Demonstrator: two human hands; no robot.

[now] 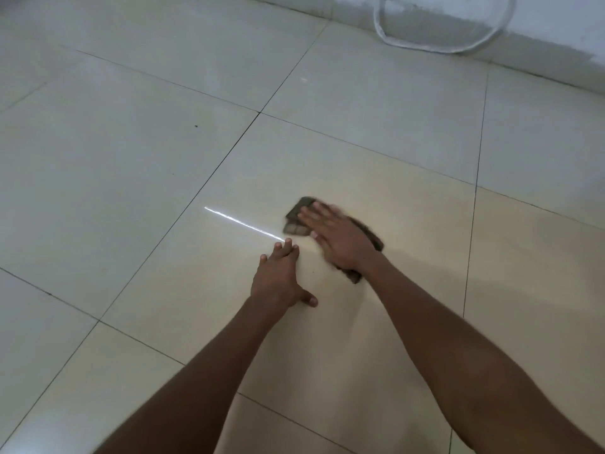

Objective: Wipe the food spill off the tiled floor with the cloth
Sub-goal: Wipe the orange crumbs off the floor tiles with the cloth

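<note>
At about 7 o'clock from the cloth, my left hand [278, 276] braces on the tiled floor [131, 178], fingers close together, thumb splayed out, holding nothing. Just right of it, my right hand [337, 235] lies flat on the cloth [296, 221], fingers extended and slightly spread, pressing rather than pinching. I judge the cloth soft, light and limp; a flat palm over its middle should steer it best on glossy tile. It looks dark, grey-brown, folded, blurred. I can't make out any spill.
</note>
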